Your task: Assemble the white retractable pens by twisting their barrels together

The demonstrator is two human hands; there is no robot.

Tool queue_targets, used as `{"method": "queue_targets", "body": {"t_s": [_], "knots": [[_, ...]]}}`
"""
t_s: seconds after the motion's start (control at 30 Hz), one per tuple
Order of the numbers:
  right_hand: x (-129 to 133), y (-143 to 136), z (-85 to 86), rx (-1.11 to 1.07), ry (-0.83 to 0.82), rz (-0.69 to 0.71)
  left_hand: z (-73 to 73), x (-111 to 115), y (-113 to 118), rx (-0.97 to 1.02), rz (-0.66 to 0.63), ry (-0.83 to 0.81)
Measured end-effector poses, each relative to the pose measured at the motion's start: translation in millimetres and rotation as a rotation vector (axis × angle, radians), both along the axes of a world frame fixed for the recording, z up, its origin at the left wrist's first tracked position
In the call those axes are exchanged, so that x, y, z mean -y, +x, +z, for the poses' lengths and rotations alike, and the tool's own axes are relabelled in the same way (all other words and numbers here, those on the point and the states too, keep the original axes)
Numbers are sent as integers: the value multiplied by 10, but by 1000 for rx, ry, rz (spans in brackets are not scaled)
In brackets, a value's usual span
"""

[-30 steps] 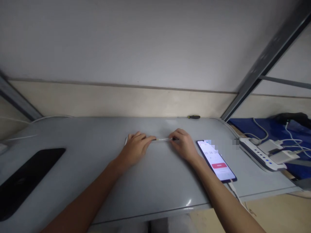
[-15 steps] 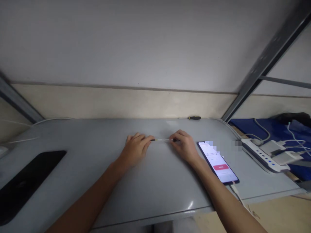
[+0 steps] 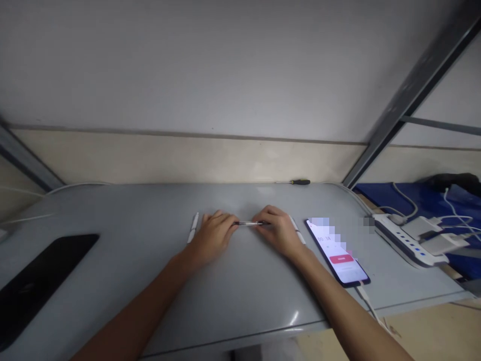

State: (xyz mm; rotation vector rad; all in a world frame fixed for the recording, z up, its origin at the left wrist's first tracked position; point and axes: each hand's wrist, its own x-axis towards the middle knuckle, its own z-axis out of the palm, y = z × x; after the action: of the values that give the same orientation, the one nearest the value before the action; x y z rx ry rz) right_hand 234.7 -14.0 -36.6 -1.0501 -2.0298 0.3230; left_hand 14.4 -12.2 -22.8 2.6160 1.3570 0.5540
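A thin pen refill (image 3: 247, 223), pale in the middle and dark towards both ends, lies level between my two hands just above or on the grey table. My left hand (image 3: 216, 230) pinches its left end between thumb and finger. The right end is in the closed fingertips of my right hand (image 3: 276, 225). Just left of my left hand is a slim white pen-like piece (image 3: 194, 226) with a dark band. A similar white piece (image 3: 298, 231) shows beyond my right wrist, partly hidden. I cannot tell whether either hand touches these pieces.
A lit phone (image 3: 341, 258) with a charging cable lies to the right. Past it is a white power strip (image 3: 409, 240) with chargers. A screwdriver (image 3: 300, 182) rests along the table's back edge. A black flat object (image 3: 45, 286) lies at the left.
My hands have come slightly closer together, and the refill between them has shifted a little nearer to me. The white pieces beside both hands now show; before, they were not visible.
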Motion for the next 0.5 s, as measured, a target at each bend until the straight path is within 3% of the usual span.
{"method": "queue_targets", "body": {"t_s": [0.2, 0.4, 0.5], "knots": [[41, -16, 92, -86, -141, 74, -24, 0, -8, 11, -50, -5], [40, -22, 118, 15, -279, 34, 5, 8, 13, 8, -65, 32], [38, -17, 118, -108, -323, 44, 3, 0, -1, 23, -55, 30]]}}
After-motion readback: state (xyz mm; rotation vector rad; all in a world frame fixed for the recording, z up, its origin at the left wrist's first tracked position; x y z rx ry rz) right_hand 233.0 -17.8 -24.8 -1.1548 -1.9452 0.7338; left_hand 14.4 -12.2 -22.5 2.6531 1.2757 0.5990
